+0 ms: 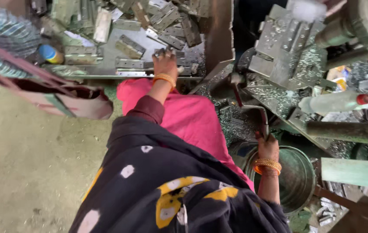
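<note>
Head view: a seated person reaches into a tray of metal hinges with one hand and grips a machine lever with the other.

The left hand (165, 60) lies on the hinges (149, 32) at the near edge of the tray (106, 71), fingers curled down onto the pieces; whether they pinch one I cannot tell. The right hand (267, 146) is clenched around the bent lever (253, 113), just above a round metal bucket (298, 179). Metal shavings (309, 64) cover the machine bed.
</note>
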